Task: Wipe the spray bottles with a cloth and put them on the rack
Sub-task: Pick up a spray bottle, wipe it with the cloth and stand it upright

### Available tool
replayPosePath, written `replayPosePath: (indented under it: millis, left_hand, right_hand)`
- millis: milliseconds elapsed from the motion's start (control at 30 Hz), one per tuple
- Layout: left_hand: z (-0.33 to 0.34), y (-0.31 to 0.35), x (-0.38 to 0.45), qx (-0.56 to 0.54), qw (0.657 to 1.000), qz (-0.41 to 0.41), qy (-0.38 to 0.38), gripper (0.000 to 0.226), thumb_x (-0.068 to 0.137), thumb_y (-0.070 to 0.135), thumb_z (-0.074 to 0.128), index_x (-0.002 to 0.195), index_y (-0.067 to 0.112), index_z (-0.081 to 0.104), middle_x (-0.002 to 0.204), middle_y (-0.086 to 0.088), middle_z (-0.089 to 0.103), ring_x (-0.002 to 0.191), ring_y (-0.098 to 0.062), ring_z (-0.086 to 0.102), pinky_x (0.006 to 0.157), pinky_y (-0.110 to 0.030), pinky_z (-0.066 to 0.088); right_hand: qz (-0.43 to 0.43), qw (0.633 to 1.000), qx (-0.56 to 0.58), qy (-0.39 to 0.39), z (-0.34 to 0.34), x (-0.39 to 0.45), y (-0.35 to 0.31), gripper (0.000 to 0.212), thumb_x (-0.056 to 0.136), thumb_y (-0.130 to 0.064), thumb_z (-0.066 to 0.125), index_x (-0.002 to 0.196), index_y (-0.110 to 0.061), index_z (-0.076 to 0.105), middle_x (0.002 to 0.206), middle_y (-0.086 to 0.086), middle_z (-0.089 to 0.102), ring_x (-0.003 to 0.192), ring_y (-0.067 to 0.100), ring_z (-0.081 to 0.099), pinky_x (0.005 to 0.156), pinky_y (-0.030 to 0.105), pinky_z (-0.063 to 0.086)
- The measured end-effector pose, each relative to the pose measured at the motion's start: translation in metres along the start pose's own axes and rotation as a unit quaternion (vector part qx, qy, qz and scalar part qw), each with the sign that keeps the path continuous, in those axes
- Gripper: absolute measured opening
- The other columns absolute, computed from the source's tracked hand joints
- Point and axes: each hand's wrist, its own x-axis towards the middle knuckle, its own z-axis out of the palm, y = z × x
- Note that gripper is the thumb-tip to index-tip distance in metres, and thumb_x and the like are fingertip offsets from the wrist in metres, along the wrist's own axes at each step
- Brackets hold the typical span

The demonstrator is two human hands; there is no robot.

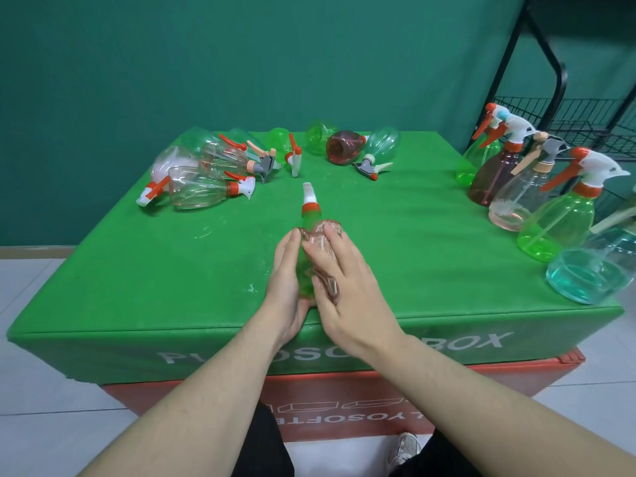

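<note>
- Both forearms come in from the near edge; hands meet at the middle of the box top's front edge.
- Left hand [285, 280] cradles the green spray bottle [304, 266] from its left side, fingers curved along the body. Looks like the steadying hand, so the bottle doesn't roll under the wipe.
- Right hand [339, 277] presses a brownish cloth [321, 232] onto the bottle's upper side, fingers curled over the bunched fabric. That's the working hand.
- Bottle lies tilted, nozzle away from the person, base towards the front edge. Likely held this way so the whole body can be wiped in one pass. White-and-orange spray head [309, 197] is uncovered.
- Green box top [395, 218] carries everything; it sits on a red box [447, 383].
- Far-left corner: pile of bottles lying down [203, 177]. Far edge, middle: a few more on their sides [347, 146]. Probably the unwiped queue.
- Right edge: upright bottles in a row [557, 222], near-right corner to far-right corner. Upright suggests done and staged for racking.
- Black wire rack [585, 111] stands just beyond the far-right corner, beside that row, so a short reach. Its shelves in view hold no bottles.
- Judgement: mid-wipe on this bottle; racking not started.
</note>
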Motion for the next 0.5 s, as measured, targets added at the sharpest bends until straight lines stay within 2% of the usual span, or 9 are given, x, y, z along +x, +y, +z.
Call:
replayPosePath:
  millis: [33,100,233,300,400,467,500]
  left_hand:
    - [-0.001,0.000,0.001,-0.012,1.000,-0.003,-0.001,0.095,0.077,0.069,0.077,0.151,0.019,0.046,0.141,-0.013,0.064,0.129,-0.031,0.063,0.107,-0.052,0.050]
    - [-0.003,0.000,0.001,-0.041,0.999,-0.002,-0.004,0.109,0.066,0.067,0.087,0.152,0.017,0.044,0.141,-0.018,0.062,0.128,-0.036,0.062,0.112,-0.056,0.045]
    - [-0.004,0.000,0.001,-0.076,0.997,0.013,-0.005,0.104,0.062,0.056,0.093,0.147,0.021,0.044,0.138,-0.029,0.060,0.124,-0.050,0.061,0.107,-0.068,0.045]
    - [-0.004,0.000,0.002,-0.070,0.998,-0.002,-0.006,0.106,0.064,0.058,0.093,0.149,0.018,0.044,0.139,-0.031,0.058,0.126,-0.051,0.059,0.107,-0.068,0.044]
    - [-0.005,0.001,0.001,-0.066,0.997,-0.045,-0.022,0.112,0.068,0.068,0.086,0.153,0.010,0.042,0.141,-0.030,0.058,0.129,-0.047,0.058,0.111,-0.063,0.044]
    - [-0.003,0.004,-0.005,-0.056,0.997,-0.053,-0.032,0.094,0.079,0.071,0.072,0.144,0.005,0.055,0.135,-0.029,0.062,0.125,-0.041,0.062,0.111,-0.057,0.046]
    - [-0.001,0.005,-0.007,-0.056,0.996,-0.057,-0.047,0.083,0.086,0.071,0.062,0.133,0.003,0.066,0.129,-0.027,0.067,0.119,-0.038,0.066,0.109,-0.052,0.050]
  right_hand:
    - [-0.008,1.000,-0.016,-0.006,0.002,-0.005,-0.001,0.054,0.102,-0.036,0.034,0.156,-0.030,0.036,0.169,0.001,0.017,0.157,0.021,0.008,0.121,0.056,0.023]
    - [-0.029,0.999,-0.037,-0.010,0.004,-0.012,-0.003,0.053,0.102,-0.036,0.036,0.155,-0.030,0.036,0.169,0.003,0.017,0.157,0.025,0.008,0.120,0.058,0.024]
    - [-0.067,0.995,-0.078,-0.013,0.007,-0.027,0.000,0.055,0.099,-0.032,0.044,0.154,-0.027,0.040,0.168,0.007,0.021,0.156,0.031,0.009,0.119,0.058,0.027]
    - [-0.072,0.994,-0.077,-0.006,0.006,-0.031,0.000,0.057,0.097,-0.030,0.049,0.153,-0.026,0.043,0.167,0.008,0.023,0.156,0.033,0.010,0.119,0.058,0.028]
    - [-0.077,0.994,-0.082,0.003,0.003,-0.030,-0.003,0.060,0.092,-0.030,0.054,0.151,-0.024,0.046,0.166,0.008,0.024,0.156,0.034,0.010,0.120,0.057,0.028]
    - [-0.085,0.992,-0.094,0.009,0.002,-0.025,-0.006,0.061,0.090,-0.033,0.057,0.149,-0.022,0.050,0.165,0.007,0.028,0.155,0.035,0.011,0.121,0.056,0.027]
    - [-0.087,0.991,-0.101,0.012,0.002,-0.022,-0.008,0.060,0.090,-0.035,0.058,0.148,-0.022,0.051,0.164,0.007,0.030,0.155,0.036,0.013,0.121,0.056,0.027]
